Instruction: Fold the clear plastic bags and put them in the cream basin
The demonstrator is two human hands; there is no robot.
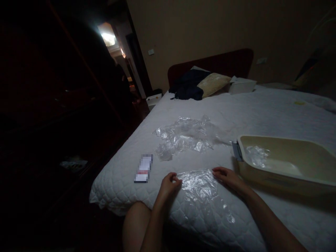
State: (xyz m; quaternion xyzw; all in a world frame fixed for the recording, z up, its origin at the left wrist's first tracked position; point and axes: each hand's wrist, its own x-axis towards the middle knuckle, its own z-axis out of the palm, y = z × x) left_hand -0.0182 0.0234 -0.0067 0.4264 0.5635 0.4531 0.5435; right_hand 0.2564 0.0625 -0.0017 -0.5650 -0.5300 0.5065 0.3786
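A clear plastic bag (201,187) lies flat on the white quilted bed (275,112) near its front corner. My left hand (169,185) pinches the bag's upper left corner with closed fingers. My right hand (229,178) holds the bag's upper right corner. A pile of crumpled clear plastic bags (185,136) lies farther up the bed, apart from both hands. A small blurred card or box (143,168) rests left of my left hand.
A beige plastic tub (286,175) with some clear plastic inside stands at my right. Dark clothing (187,87), a pillow (214,83) and a white box (243,85) lie by the headboard. The floor at left is dark; a lit doorway shows beyond.
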